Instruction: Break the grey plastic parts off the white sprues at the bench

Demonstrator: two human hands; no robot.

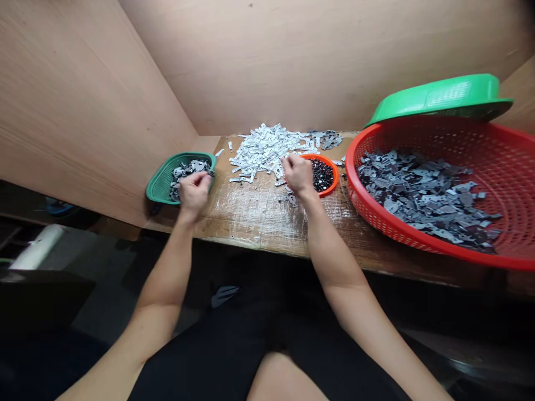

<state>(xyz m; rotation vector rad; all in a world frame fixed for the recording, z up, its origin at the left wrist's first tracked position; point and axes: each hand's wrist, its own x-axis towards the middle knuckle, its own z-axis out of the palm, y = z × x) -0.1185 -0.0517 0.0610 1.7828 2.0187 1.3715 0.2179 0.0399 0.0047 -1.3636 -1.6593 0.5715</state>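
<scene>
Head view, and both arms reach forward onto the table (254, 223), one from seven o'clock, one from five! How's the left hand (194, 195)?

Out at nine, knuckles up, bent over the near rim of the green basket (161, 177). Thumb and fingers pinch one dark piece (211, 174), just above the basket's right end.

And the right hand (298, 174)?

At two, wrist bent, fingers curled in, just beside the orange bowl (335, 177) and hiding part of its rim. Whether anything sits inside that curl, I can't tell.

Give me the count!

Two hands, one orange bowl of dark bits (321, 174), three baskets: green at nine, red basket (510, 184) at three, light green basket (438, 97) at two, up against the red one's far rim. One white pile (265, 147) at twelve, one small grey pile (331, 139) touching its right end. Grey pieces (426, 195) in the red basket? Too many to count!

And the ground they're playing on?

Brown table, shiny and creased on top. Pale wooden panels rise at ten, the left panel (75, 94), and at twelve, the back panel (317, 61). Below, the floor's dim.
</scene>
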